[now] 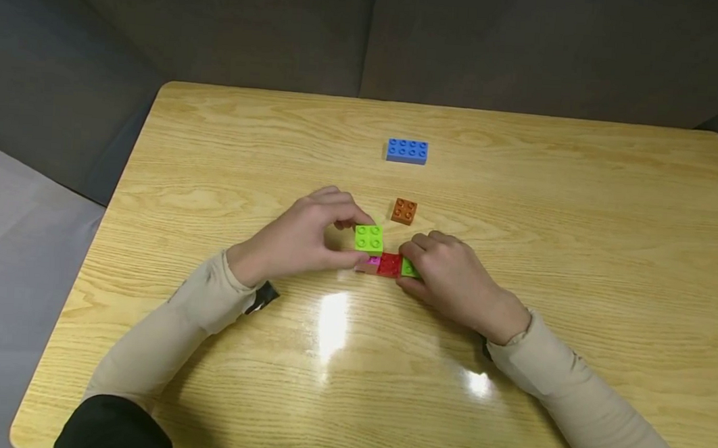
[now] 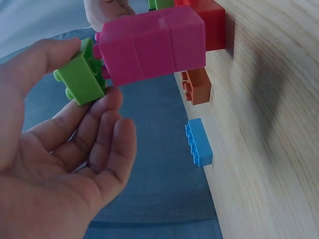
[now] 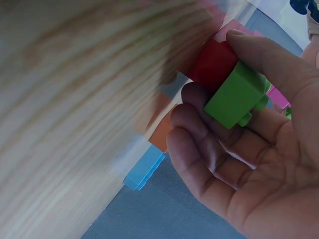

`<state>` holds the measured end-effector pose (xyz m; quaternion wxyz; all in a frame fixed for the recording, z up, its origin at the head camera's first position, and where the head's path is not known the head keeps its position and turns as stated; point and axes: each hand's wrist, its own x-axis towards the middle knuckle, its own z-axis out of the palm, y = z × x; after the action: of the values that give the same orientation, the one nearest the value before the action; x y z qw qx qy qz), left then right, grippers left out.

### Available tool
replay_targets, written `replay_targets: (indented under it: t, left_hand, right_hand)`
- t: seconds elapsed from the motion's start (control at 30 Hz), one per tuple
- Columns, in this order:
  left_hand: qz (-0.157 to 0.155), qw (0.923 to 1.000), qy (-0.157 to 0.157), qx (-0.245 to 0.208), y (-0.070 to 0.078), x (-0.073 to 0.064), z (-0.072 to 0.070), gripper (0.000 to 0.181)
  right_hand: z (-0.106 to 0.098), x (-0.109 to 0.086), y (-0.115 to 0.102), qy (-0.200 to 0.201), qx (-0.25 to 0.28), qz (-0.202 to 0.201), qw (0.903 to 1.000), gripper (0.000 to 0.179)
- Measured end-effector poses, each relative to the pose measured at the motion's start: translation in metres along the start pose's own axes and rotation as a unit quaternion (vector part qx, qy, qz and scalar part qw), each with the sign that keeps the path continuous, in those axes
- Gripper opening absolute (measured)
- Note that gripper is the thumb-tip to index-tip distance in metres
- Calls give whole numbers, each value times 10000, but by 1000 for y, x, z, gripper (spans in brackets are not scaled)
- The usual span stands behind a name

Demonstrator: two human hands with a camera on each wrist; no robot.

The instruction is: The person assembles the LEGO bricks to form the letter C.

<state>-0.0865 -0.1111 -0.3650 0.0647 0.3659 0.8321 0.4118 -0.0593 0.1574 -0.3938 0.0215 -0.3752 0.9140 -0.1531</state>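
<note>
My left hand (image 1: 300, 233) pinches a lime green brick (image 1: 368, 239) between thumb and fingers. In the left wrist view this brick sits slightly tilted at the studs of a stack of pink bricks (image 2: 154, 47); whether it is fully seated I cannot tell. Beside the pink stack is a red brick (image 1: 389, 265), and a second green brick (image 3: 237, 97) lies on top of the red at its right end. My right hand (image 1: 453, 278) grips that green brick, thumb on the near side and fingers curled on the far side.
An orange brick (image 1: 403, 211) with four studs lies just beyond the hands. Farther back is a longer blue brick (image 1: 407, 151). All rest on a wooden table (image 1: 217, 149), with grey partitions (image 1: 466, 47) behind it.
</note>
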Motion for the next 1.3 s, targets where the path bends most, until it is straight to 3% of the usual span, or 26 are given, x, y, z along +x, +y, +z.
replay_targets:
  t: [0.33, 0.9, 1.3]
  left_hand:
    - [-21, 9998, -155, 85, 0, 0, 2, 38]
    - [363, 9962, -313, 721, 4, 2, 1, 38]
    - [154, 9924, -548, 1088, 14, 7, -3, 40]
  right_hand:
    - [1, 0, 1, 75, -14, -60, 10000, 27]
    - [0, 0, 1, 34, 14, -11, 10000, 29]
    - [0, 0, 0, 30, 40, 0, 10000, 28]
